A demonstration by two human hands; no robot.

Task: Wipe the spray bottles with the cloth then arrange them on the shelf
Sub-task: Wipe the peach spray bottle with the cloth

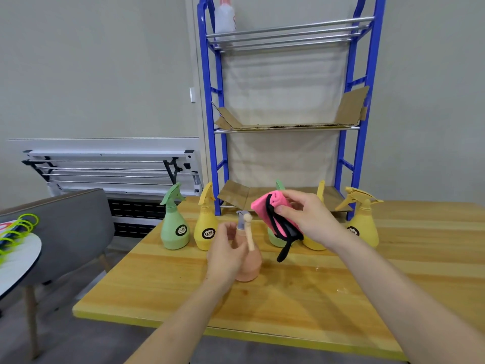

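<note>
My left hand [225,248] grips a peach spray bottle [250,266] that stands on the wooden table [301,292], its nozzle pointing toward me. My right hand [307,216] holds a folded pink cloth with black trim [278,219] just above and to the right of that bottle. Behind stand a green bottle [174,222] and a yellow bottle [206,227] at the left. Another green bottle [274,239] and a yellow one [315,243] are partly hidden by the cloth and hand. A further yellow bottle [363,219] stands at the right. The blue shelf [354,101] rises at the back, with a white bottle [225,19] on its top tier.
Cardboard sheets [283,124] line the shelf's middle and lower tiers. A grey chair [70,227] and a round white table [18,261] with green rings stand at the left. A folded white rack [110,169] leans on the wall. Small wet spots mark the table at the right.
</note>
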